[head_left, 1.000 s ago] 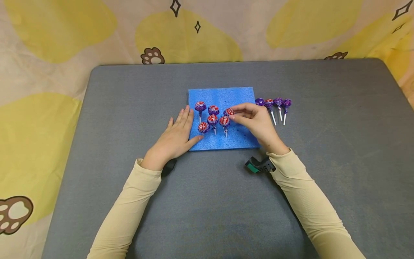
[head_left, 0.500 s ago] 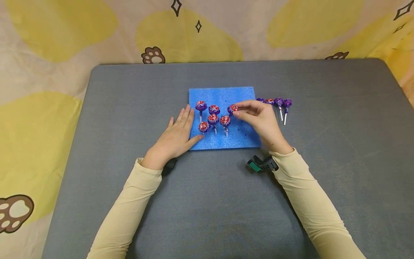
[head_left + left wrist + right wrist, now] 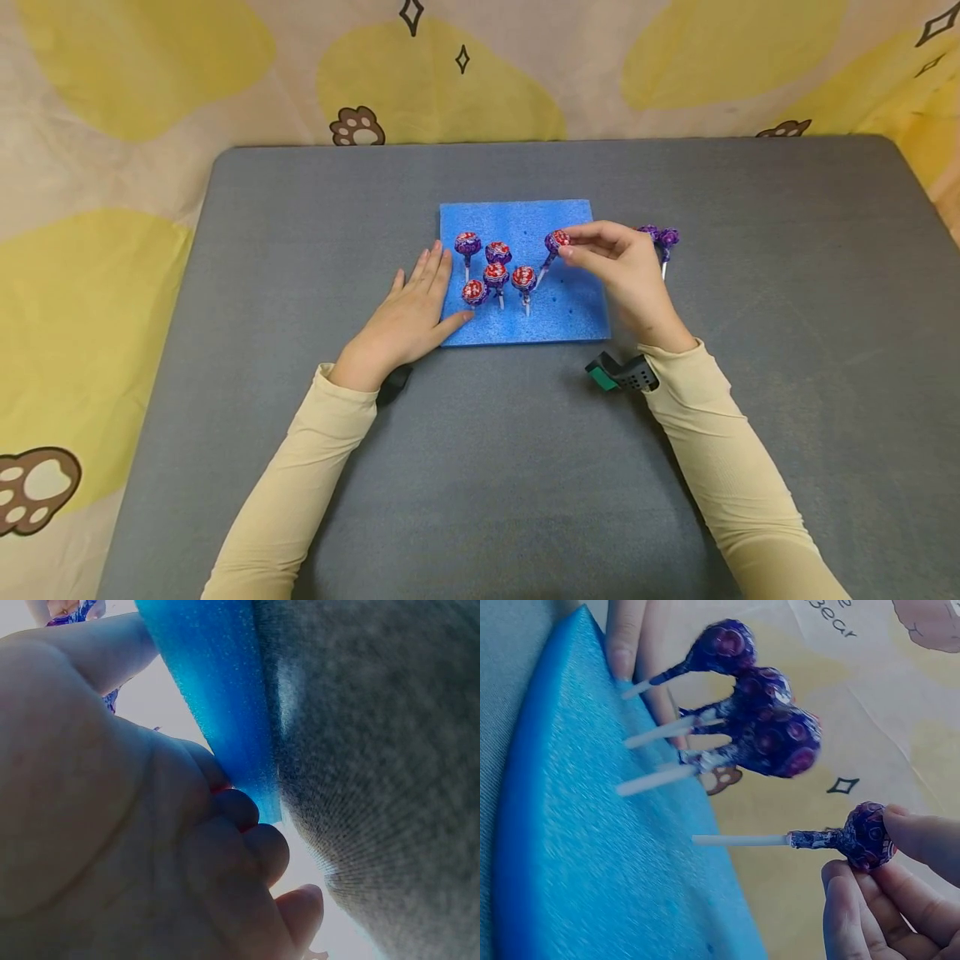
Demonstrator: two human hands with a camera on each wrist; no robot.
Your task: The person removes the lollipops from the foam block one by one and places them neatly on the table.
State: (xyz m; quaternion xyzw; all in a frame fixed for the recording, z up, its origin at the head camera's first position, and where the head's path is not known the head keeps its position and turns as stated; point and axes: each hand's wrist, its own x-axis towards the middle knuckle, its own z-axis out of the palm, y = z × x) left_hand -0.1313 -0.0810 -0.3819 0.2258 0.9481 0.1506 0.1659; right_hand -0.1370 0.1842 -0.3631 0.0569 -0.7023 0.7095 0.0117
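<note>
My right hand (image 3: 626,271) pinches a lollipop (image 3: 556,242) by its purple and red wrapped head, between thumb and fingers. Its white stick points down and left; in the right wrist view the whole stick shows, its bare tip (image 3: 697,840) in front of the blue foam board (image 3: 592,787). Several other lollipops (image 3: 496,275) stand with their sticks in the left and middle part of the foam board (image 3: 517,329). My left hand (image 3: 405,321) lies with straight fingers along the board's left edge, the thumb on its front left corner. In the left wrist view the fingers touch the board's side (image 3: 225,697).
More lollipops (image 3: 667,238) lie on the grey table (image 3: 480,467) right of the board, partly hidden behind my right hand. Small dark holes (image 3: 570,311) dot the board's right part. A patterned cloth (image 3: 510,92) hangs behind the table.
My right hand has moved right and slightly back with the lollipop, away from the standing ones. The lollipop's stick now shows, slanting. The left hand has kept its place on the board.
</note>
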